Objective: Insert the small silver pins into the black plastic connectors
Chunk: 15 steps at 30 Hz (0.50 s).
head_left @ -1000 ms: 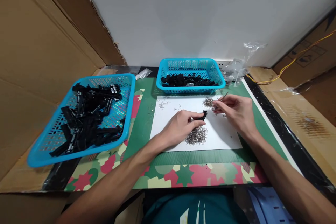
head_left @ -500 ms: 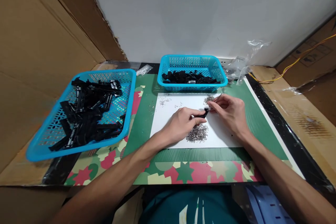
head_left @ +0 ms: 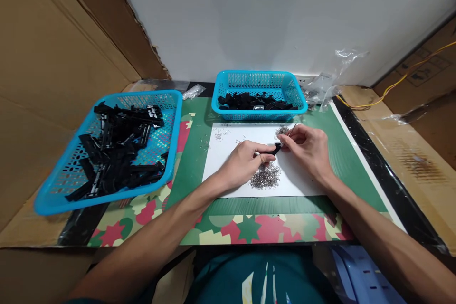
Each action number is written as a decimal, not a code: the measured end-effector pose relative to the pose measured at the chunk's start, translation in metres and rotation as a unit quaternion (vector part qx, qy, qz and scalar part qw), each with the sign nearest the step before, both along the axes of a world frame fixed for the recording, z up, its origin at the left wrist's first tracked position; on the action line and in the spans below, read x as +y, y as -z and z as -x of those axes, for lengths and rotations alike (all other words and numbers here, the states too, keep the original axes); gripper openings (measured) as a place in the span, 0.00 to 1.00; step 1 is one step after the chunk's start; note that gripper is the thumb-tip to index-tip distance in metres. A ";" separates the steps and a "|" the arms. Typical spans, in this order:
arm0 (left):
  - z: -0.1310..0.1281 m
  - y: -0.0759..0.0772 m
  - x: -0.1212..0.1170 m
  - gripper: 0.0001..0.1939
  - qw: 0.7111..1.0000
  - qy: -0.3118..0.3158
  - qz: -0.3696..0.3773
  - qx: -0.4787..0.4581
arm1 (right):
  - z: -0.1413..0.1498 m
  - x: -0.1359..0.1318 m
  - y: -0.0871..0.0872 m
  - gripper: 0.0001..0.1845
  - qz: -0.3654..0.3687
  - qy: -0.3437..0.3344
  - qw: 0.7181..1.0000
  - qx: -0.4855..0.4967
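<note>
My left hand is closed, pinching a small black plastic part between thumb and fingers above a white sheet. In my right hand is a slim metal tool that looks like tweezers; its back end sticks up past the fingers. The tool's tip meets the far end of the black part, where the fingers partly hide it. A pile of tiny metal pieces lies just below my left hand. A smaller metal pile sits behind the black part.
On the left stands a blue basket with many long black parts. Another blue basket at the back holds small black pieces. Clear plastic bags lie beside it. Scattered metal bits dot the sheet's upper left. Cardboard walls the left side.
The whole view has shifted slightly, so everything sits a little higher and further left. Both hands keep their grip on the black part and the tool, with hardly any movement between them.
</note>
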<state>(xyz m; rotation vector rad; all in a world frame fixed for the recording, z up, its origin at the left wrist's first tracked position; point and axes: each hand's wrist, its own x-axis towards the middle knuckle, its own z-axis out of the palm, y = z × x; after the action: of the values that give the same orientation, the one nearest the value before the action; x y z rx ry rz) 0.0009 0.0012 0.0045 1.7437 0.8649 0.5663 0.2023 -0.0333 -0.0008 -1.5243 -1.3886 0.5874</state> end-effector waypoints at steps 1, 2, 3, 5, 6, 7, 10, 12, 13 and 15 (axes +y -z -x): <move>0.001 -0.002 0.001 0.15 1.000 -0.003 -0.002 -0.005 | -0.002 0.001 -0.001 0.14 -0.006 0.002 1.000 0.014; 0.002 -0.004 0.002 0.13 1.000 -0.012 -0.007 -0.014 | -0.005 0.003 -0.003 0.13 -0.020 0.009 0.999 0.033; 0.003 -0.006 0.004 0.14 0.999 -0.026 -0.015 -0.026 | -0.008 0.004 -0.005 0.12 -0.038 0.017 0.998 0.054; 0.007 -0.011 0.009 0.17 0.995 -0.069 -0.040 -0.063 | -0.017 0.006 -0.008 0.10 -0.072 0.029 0.993 0.088; 0.008 -0.013 0.011 0.18 0.991 -0.092 -0.051 -0.083 | -0.021 0.006 -0.010 0.10 -0.078 0.023 0.992 0.092; 0.010 -0.014 0.014 0.18 0.987 -0.112 -0.060 -0.100 | -0.024 0.006 -0.011 0.10 -0.072 0.004 0.994 0.080; 0.013 -0.014 0.019 0.18 0.979 -0.141 -0.064 -0.131 | -0.025 0.003 -0.011 0.11 -0.008 -0.108 0.994 -0.024; 0.013 -0.011 0.020 0.16 0.977 -0.149 -0.061 -0.137 | -0.021 0.000 -0.011 0.11 0.036 -0.181 0.978 -0.099; 0.012 -0.010 0.019 0.15 0.977 -0.153 -0.060 -0.138 | -0.018 -0.001 -0.010 0.11 0.054 -0.208 0.969 -0.123; 0.010 -0.007 0.016 0.14 0.977 -0.153 -0.055 -0.139 | -0.012 -0.004 -0.010 0.08 0.080 -0.241 0.956 -0.144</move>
<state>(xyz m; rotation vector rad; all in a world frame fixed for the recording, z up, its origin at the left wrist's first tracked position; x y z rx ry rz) -0.0091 0.0174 0.0118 1.5869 0.9200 1.0547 0.2146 -0.0368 0.0090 -1.4379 -2.0083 0.8126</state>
